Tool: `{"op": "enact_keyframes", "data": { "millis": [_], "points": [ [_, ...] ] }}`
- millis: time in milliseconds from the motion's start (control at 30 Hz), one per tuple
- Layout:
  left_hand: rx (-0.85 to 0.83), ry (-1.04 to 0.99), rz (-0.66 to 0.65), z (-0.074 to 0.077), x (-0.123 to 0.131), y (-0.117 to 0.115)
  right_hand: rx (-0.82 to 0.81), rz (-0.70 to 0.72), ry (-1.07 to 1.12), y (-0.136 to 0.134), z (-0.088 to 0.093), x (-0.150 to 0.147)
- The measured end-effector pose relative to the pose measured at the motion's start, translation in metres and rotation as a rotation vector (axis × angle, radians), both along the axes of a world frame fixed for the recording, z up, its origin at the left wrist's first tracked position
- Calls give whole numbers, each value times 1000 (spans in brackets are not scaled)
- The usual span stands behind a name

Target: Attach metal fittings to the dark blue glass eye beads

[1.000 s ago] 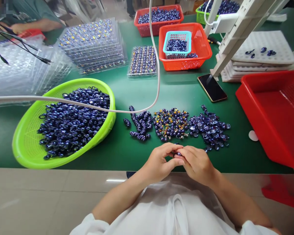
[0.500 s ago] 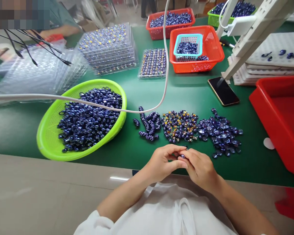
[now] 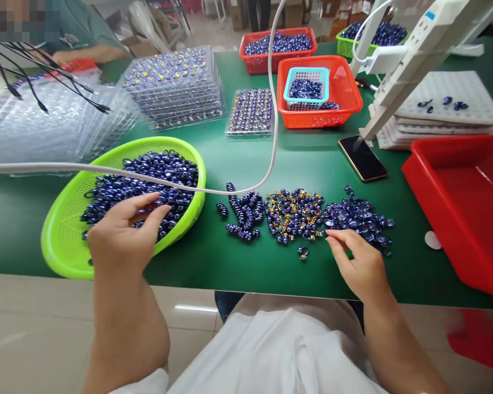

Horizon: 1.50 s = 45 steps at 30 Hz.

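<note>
Left hand (image 3: 123, 235) has split from the right hand (image 3: 361, 268) since half a second ago — it's at the green basket (image 3: 61, 241), left of the gold-flecked pile (image 3: 293, 210), grip apart. Right one's by that pile's near right edge, fingertips close together — can't tell if they're pinching anything. One loose ring (image 3: 303, 253) lies just on the pile's near side.

The left hand (image 3: 121, 235) is over the green basket (image 3: 61, 235). Right of the basket, the right hand (image 3: 363, 265) has fingers (image 3: 345, 236) beside dark pieces (image 3: 355, 216).
</note>
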<state>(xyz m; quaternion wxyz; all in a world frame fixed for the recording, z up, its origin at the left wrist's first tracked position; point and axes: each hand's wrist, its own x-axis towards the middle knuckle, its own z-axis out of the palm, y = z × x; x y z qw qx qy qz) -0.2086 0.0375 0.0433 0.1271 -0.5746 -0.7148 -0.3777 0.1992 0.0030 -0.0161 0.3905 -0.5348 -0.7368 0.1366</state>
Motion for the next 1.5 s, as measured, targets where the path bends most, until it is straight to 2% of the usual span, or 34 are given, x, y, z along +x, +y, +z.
{"op": "enact_keyframes", "data": {
  "millis": [67, 133, 233, 267, 333, 433, 533, 667, 733, 833, 900, 967, 1033, 1133, 1300, 1400, 1500],
  "points": [
    [-5, 118, 2, -2, -12, 7, -10, 5, -16, 1, -1, 2],
    [38, 164, -48, -1, -3, 9, -48, 59, -32, 0, 0, -2],
    [63, 82, -203, 2, 39, 0, -120, 150, -115, -3, -1, -12],
    [48, 19, -293, 1, 56, -4, -142, 172, -165, -4, -1, -16],
    [-62, -133, -523, -3, 91, -14, -174, 194, -272, -6, -3, -21],
    [-275, -315, -810, -21, 132, -27, -202, 198, -364, -8, -7, -26],
    [-468, -420, -924, -42, 157, -35, -209, 196, -344, -11, -11, -27],
    [-676, -678, -869, -56, 174, -39, -166, 147, -122, -16, -10, -27],
    [-787, -912, -818, -57, 180, -38, -137, 115, 10, -18, -7, -27],
    [-921, -1369, -800, -56, 188, -36, -73, 134, 150, -20, -3, -28],
    [-960, -1624, -806, -56, 192, -35, -23, 184, 200, -20, -2, -29],
    [-964, -1783, -792, -57, 194, -35, 17, 232, 223, -20, -2, -28],
    [-946, -1862, -754, -58, 195, -35, 38, 268, 239, -21, -3, -25],
    [-916, -1872, -712, -57, 193, -34, 19, 320, 243, -23, -1, -20],
    [-910, -1791, -786, -57, 192, -34, -66, 385, 198, -22, 9, -20],
    [-933, -1811, -797, -59, 194, -36, 0, 393, 145, -18, 9, -25],
    [-921, -1829, -742, -60, 194, -37, 82, 354, 123, -17, 3, -27]
  ]
}}
